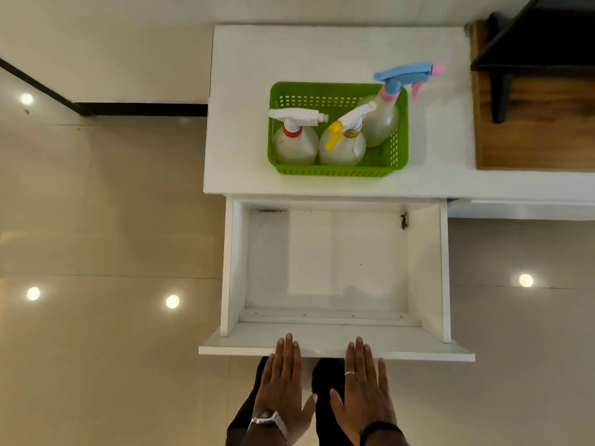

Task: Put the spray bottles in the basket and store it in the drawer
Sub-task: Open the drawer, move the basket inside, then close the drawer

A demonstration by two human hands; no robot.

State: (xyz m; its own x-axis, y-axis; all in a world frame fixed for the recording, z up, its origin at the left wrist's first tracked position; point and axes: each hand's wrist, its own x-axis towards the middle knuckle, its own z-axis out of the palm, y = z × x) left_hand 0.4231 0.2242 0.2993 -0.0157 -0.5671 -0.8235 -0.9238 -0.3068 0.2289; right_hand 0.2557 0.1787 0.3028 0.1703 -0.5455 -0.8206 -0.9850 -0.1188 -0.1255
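The beige tiled floor (106, 220) fills the left side and lower corners of the frame, shiny enough to carry a few round spots of light. Across the upper middle and right runs my white counter (322, 53), with a brown wooden board (531, 130) at its far right edge under a black shelf bracket (502, 91). Below the counter, in the centre of the frame, the white drawer (231, 268) stands pulled out toward me, its pale bottom bare. On the counter just above the drawer sits the green basket (338, 170), and all three spray bottles are upright inside it: the one with the white trigger and red collar (296, 146) at the left, the one with the yellow trigger (343, 149) touching it in the middle, and the taller one with the blue and pink sprayer (384, 120) leaning toward the right rear corner, its nozzle reaching past the rim. At the bottom centre my left hand (283, 384) and right hand (365, 387) lie flat and palm down, fingers straight and close together, thumbs angled toward each other, holding nothing; the fingertips overlap the drawer's front edge. A watch (269, 420) is on my left wrist, a ring (350, 373) on a right finger, and a dark band (380, 428) on my right wrist.
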